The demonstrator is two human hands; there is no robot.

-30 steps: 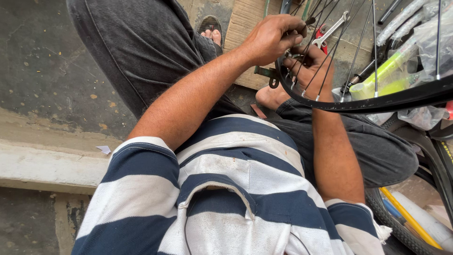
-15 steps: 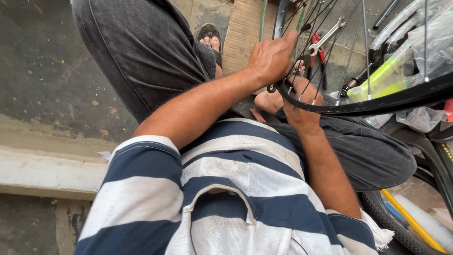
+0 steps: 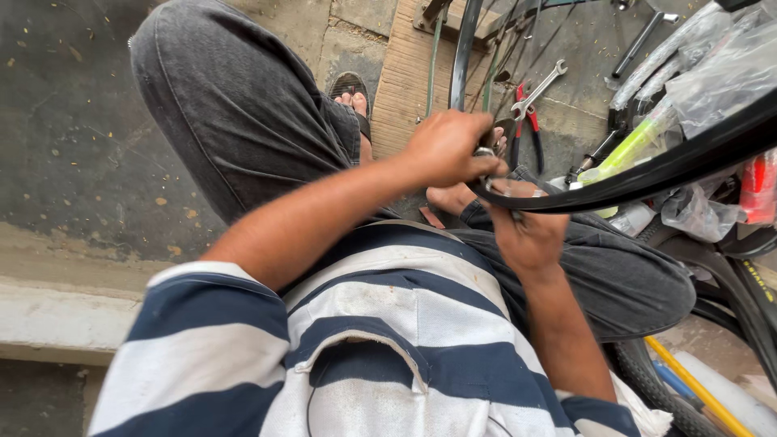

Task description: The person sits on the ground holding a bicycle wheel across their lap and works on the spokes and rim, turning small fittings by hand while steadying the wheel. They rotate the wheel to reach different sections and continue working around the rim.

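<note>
A black bicycle wheel rim (image 3: pixel 647 174) with thin spokes lies across my lap, curving from the right toward my hands. My left hand (image 3: pixel 449 146) is closed on a small metal part at the rim's near edge. Just below it, my right hand (image 3: pixel 526 231) grips the rim from underneath, fingers curled around it. I sit with knees bent in dark grey trousers, wearing a navy and white striped shirt. The small part itself is mostly hidden by my fingers.
A silver spanner (image 3: pixel 538 89) and red-handled pliers (image 3: pixel 526 121) lie on the ground beyond my hands. Clear plastic bags (image 3: pixel 720 73) and a yellow-green tube (image 3: pixel 635 146) pile up at right. Tyres (image 3: pixel 728 275) lie at lower right. My sandalled foot (image 3: pixel 352 101) rests ahead.
The view has tilted down and the wheel rim has lowered toward my lap. Both hands stayed on the rim, my left hand shifting down to its near edge.
</note>
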